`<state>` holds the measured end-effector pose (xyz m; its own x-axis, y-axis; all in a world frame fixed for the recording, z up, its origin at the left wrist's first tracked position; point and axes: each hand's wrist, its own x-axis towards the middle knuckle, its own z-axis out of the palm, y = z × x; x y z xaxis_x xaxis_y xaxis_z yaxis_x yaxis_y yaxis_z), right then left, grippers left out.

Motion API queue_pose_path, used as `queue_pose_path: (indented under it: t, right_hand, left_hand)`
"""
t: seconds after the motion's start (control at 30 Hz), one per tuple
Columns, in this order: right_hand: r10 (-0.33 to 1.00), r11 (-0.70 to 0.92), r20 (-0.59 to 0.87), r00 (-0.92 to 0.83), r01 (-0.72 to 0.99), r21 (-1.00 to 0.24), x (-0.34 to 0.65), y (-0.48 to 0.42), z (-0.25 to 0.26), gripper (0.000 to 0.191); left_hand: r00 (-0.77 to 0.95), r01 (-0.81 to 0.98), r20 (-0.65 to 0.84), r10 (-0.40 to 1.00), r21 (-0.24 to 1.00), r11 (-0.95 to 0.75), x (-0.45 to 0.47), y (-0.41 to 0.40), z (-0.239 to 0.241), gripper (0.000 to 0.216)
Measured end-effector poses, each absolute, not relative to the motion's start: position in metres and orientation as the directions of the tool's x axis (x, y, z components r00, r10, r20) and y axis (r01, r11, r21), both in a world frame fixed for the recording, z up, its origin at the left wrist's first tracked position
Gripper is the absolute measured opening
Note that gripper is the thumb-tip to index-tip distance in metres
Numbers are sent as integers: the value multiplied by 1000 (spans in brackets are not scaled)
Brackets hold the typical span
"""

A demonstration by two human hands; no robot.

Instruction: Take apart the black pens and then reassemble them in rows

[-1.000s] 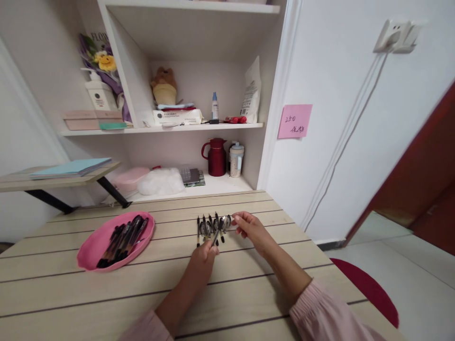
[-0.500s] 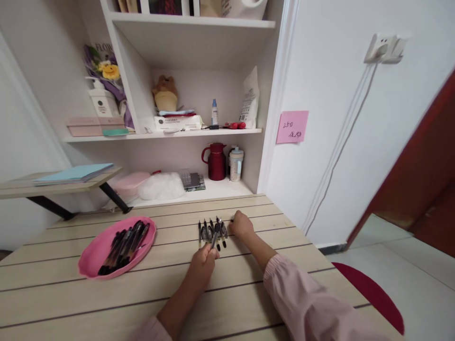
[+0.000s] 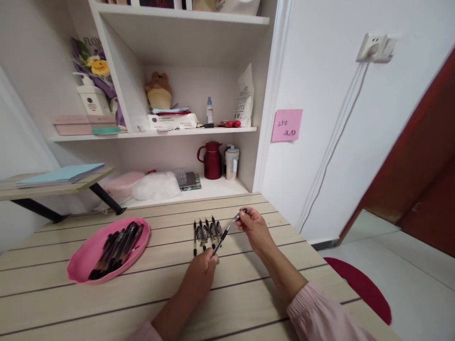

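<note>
Turned over since half a second ago, the right hand now shows a dark-ended pen cap pinched in its fingertips, tilted down toward the tip of the pen that the left hand grips by its lower barrel. Both are nearer the far edge of the tabletop than the near one; whether cap and tip touch is hard to make out at this size. Just beyond the left hand lies a row of pens with loose caps among them, tips toward the far edge. Toward the far left corner sits a pink tray, holding a heap of dark pens.
</note>
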<state>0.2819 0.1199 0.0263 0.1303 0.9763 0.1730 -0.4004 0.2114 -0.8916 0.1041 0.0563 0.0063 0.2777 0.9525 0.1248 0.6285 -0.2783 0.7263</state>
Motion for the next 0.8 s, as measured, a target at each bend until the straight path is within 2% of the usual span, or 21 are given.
queue_pose_path:
  t: [0.23, 0.47, 0.8]
  right_hand:
    - [982, 169, 188, -31, -307, -937, 270, 111, 28, 30]
    - [978, 46, 102, -180, -295, -954, 251, 103, 13, 31]
    - [988, -1, 40, -148, -270, -963, 244, 99, 7, 37]
  left_hand:
    - [293, 668, 126, 948, 682, -297, 104, 56, 5, 24]
    - [284, 689, 128, 950, 662, -295, 105, 55, 6, 24]
    - [232, 709, 149, 961, 650, -272, 107, 56, -2, 21]
